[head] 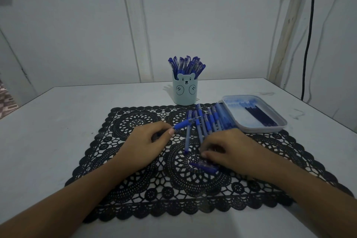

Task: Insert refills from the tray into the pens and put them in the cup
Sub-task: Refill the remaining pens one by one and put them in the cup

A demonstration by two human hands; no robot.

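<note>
While left hand (146, 141) pinches a pen (183, 124), cap (202, 167) just beside right hand (233, 150) fingers (211, 146)

Inspection of my work area, non-task items only. A black openwork lace placemat with scalloped edges (135, 189) lies flat on a white rectangular table (58, 121), its long side running left to right in front of me. The table's right portion carries grey scuff marks (298, 112). Behind the table stands a white panelled wall (67, 35), divided by a white upright strip (137, 35) that leans slightly in this wide view. At the right, a pale, stained slanted beam (287, 25) rises from the table's far corner. A thin black cable (305, 54) hangs down beside it (lower end hidden behind the table). A patterned brownish surface (5, 100) shows at the left edge.
</note>
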